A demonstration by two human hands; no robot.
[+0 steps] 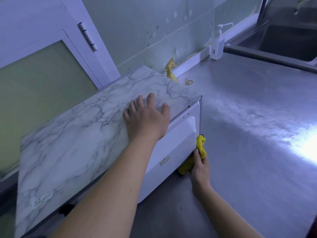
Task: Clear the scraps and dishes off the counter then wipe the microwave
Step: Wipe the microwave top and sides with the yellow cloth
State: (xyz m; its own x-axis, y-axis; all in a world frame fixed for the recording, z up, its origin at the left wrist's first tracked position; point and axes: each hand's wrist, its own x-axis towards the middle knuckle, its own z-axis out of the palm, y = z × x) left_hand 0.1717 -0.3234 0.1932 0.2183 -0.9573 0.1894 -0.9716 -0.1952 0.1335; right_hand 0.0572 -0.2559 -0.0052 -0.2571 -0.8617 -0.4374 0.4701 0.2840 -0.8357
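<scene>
Microwave (pixel 85 134) sits on the steel bench (pixel 248 117), left of centre and turned at an angle. Its marble-patterned top faces up and its white side panel faces near-right.

Left hand (pixel 147 121): flat on the top near the right edge, fingers straight and spread, gripping nothing (reads as bracing the box).

Right hand (pixel 201 169): thumb and curled fingers pinch a yellow cloth (pixel 201 145), pressed against the lower right corner of the white panel, low by the bench.

Judgement: this is the wiping step. No dishes or scraps show on the visible bench, so the clearing part looks done.

Risks from here:
- The steel looks slick. A sideways wipe stronger than the left hand's downward hold could skid the microwave toward the wall.
- A yellow spray bottle (pixel 170 71) stands just behind the far corner, with rubber bands (pixel 188 81) beside it. A skid would tip or trap them.
- The cloth is bunched, so contact is small. The recessed part of the panel could be missed or streaked.
- The cloth's loose end lies at the bottom edge and may snag beneath it.
- Pump bottle (pixel 217 43) and sink (pixel 288 40) are well apart, far right, so no concern there.
</scene>
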